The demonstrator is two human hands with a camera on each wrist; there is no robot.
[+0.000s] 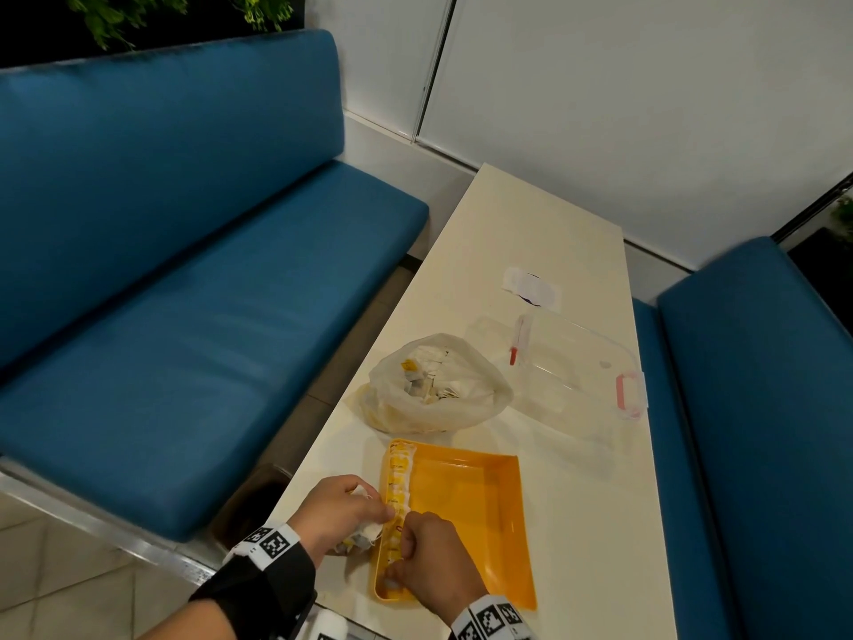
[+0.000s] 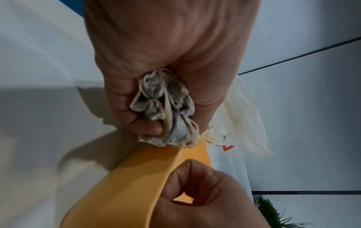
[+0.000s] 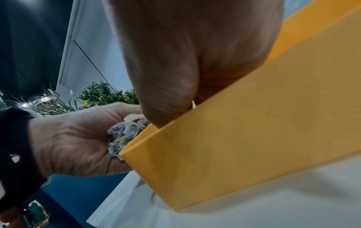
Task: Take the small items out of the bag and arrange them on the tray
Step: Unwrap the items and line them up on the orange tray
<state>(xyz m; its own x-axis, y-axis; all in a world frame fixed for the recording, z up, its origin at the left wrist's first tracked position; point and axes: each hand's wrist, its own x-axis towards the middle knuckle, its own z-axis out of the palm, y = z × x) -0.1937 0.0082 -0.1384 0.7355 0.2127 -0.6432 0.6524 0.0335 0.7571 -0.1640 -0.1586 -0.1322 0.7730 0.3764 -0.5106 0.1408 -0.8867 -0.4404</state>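
Observation:
An orange tray (image 1: pixel 471 501) lies near the table's front edge. A row of yellow-tagged tea bags (image 1: pixel 398 478) lines its left wall. My left hand (image 1: pixel 376 517) sits just outside that wall and grips a crumpled bunch of tea bags (image 2: pixel 166 111), which also shows in the right wrist view (image 3: pixel 125 134). My right hand (image 1: pixel 408 545) is curled over the near end of the row, inside the tray wall (image 3: pixel 244 138). It pinches a tea bag that its fingers mostly hide. Behind the tray stands an open translucent plastic bag (image 1: pixel 438 385) with more tea bags inside.
A clear plastic box (image 1: pixel 577 362) with a pink latch sits right of the bag, with a red-tipped stick (image 1: pixel 518 339) at its far end. A white paper (image 1: pixel 533 286) lies farther back. Blue benches (image 1: pixel 184 270) flank the narrow table.

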